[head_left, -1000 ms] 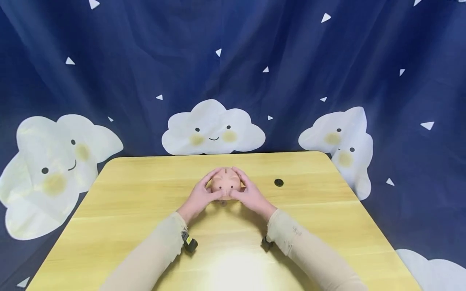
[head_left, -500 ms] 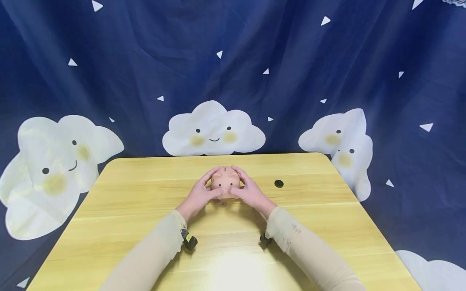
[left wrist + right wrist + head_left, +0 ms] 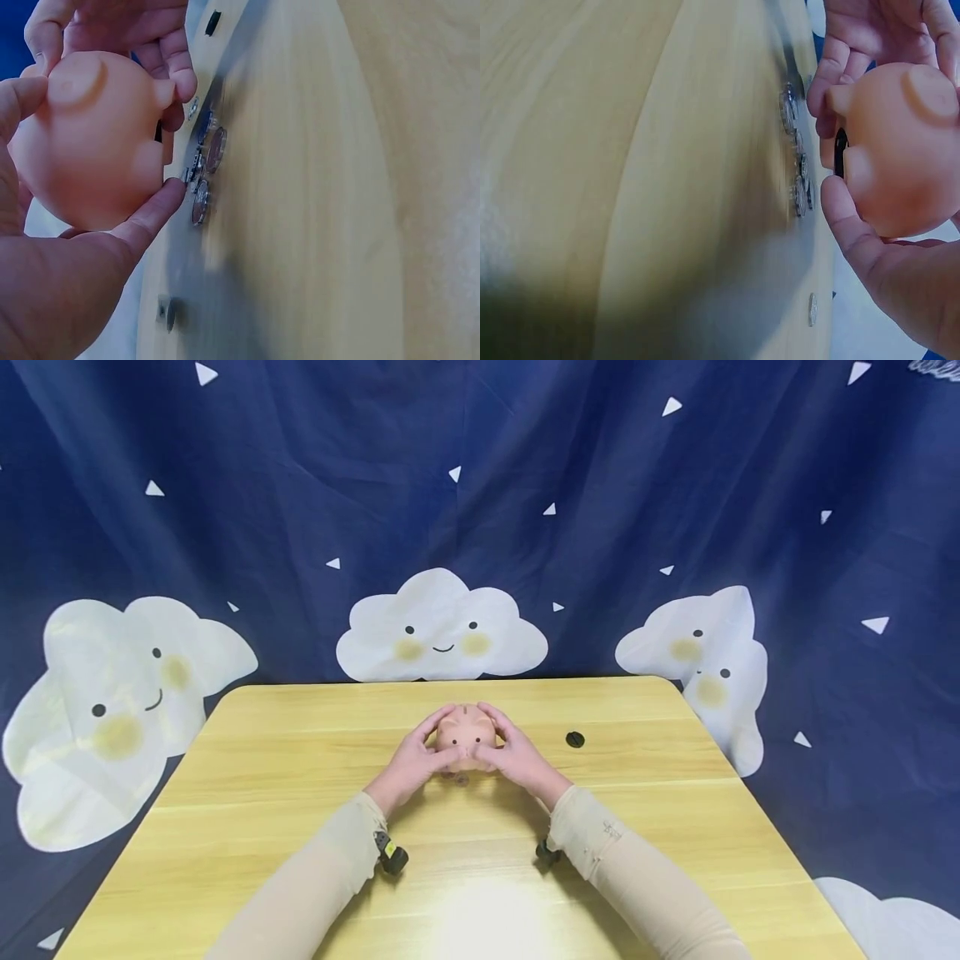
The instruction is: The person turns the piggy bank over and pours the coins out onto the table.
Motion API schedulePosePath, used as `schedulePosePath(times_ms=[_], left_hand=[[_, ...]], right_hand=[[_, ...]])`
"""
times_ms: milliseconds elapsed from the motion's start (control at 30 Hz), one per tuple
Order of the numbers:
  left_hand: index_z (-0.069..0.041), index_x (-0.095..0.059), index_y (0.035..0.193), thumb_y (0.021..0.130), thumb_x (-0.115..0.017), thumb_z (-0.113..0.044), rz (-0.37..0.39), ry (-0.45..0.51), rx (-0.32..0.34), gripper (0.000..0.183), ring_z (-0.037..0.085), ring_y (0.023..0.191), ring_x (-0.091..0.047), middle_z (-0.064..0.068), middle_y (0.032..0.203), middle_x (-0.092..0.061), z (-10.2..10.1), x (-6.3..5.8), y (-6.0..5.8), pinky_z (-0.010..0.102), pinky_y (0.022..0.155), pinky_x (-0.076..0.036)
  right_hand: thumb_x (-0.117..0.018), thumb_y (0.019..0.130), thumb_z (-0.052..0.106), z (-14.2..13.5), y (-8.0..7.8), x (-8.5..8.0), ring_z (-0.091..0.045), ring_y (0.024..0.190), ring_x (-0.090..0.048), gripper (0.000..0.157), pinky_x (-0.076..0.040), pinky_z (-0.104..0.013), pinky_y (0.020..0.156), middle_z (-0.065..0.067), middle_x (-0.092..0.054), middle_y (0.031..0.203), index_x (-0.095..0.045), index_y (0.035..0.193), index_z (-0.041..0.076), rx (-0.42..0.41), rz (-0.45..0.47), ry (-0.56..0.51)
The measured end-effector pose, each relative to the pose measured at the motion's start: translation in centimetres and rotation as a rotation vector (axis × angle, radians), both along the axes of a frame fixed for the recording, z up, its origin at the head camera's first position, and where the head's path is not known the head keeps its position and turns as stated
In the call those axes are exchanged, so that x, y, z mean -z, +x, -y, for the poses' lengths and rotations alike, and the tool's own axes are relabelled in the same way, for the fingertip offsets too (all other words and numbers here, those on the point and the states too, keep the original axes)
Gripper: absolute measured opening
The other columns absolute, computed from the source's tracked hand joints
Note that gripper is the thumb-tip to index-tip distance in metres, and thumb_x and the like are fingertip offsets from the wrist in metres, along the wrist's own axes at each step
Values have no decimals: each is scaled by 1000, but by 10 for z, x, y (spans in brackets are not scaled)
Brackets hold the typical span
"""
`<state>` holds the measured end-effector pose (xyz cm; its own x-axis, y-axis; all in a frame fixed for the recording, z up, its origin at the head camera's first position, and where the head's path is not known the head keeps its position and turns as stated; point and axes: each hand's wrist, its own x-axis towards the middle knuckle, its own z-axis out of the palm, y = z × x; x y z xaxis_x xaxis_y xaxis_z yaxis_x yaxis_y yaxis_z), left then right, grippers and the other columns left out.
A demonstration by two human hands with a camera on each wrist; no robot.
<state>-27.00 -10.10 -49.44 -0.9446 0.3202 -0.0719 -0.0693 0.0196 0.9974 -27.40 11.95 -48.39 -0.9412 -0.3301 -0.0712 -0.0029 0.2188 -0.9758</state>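
My left hand [image 3: 414,763] and right hand [image 3: 519,763] hold a pink piggy bank [image 3: 466,733] between them, with its face toward me. Its coin slot shows at the top in the head view. Both thumbs lie on the front near the snout, and the other fingers reach round the sides. The wrist views show the bank raised over the table, with a dark round hole [image 3: 841,150] in its underside between the stubby feet. Several coins [image 3: 217,150] lie beneath it; in the head view one coin [image 3: 462,780] peeks out below.
The wooden table [image 3: 300,718] bears a round black plug [image 3: 575,740] to the right of the hands. A single coin [image 3: 813,309] lies apart from the others. Behind the table hangs a dark blue curtain [image 3: 480,527] with cloud prints.
The piggy bank has tilted very slightly, its eyes a little higher between the thumbs. Both hands keep their hold, and the head view has shifted slightly.
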Motion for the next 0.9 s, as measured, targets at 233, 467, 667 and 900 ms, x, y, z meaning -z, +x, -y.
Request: schedulePosePath(times_ms=[233,467,667,900], left_hand=[[-26,-34,169,95,-79,-13,31,-6,30,87,26,113,-69,16,173,-32,1,-29,-1,38,87,-65],[-43,-42,162,89,-88,-16,-286,-88,-11,90,33,118,-71,7,171,-38,2,-64,2,37,95,-64],[-37,-39,165,92,-85,-14,-108,-19,14,89,37,122,-71,12,174,-34,2,-23,-2,37,98,-64],[-39,-42,163,92,-84,-11,-69,7,9,87,40,127,-69,7,173,-36,1,-10,-4,36,99,-63]], right_hand=[[-72,93,21,0,-1,-20,-22,100,-69,86,-62,-36,79,-21,-49,160,-32,169,29,0,21,-14],[-76,94,13,-2,12,-48,-38,123,-68,91,-63,-43,101,-7,-38,171,-29,169,32,24,-279,-90],[-71,96,15,-3,6,-15,-35,121,-70,87,-64,-49,98,-11,-39,171,-28,169,36,-1,-112,-46],[-71,95,16,-3,0,0,-38,124,-69,86,-64,-52,98,-13,-37,171,-31,167,40,-5,-70,-60]])
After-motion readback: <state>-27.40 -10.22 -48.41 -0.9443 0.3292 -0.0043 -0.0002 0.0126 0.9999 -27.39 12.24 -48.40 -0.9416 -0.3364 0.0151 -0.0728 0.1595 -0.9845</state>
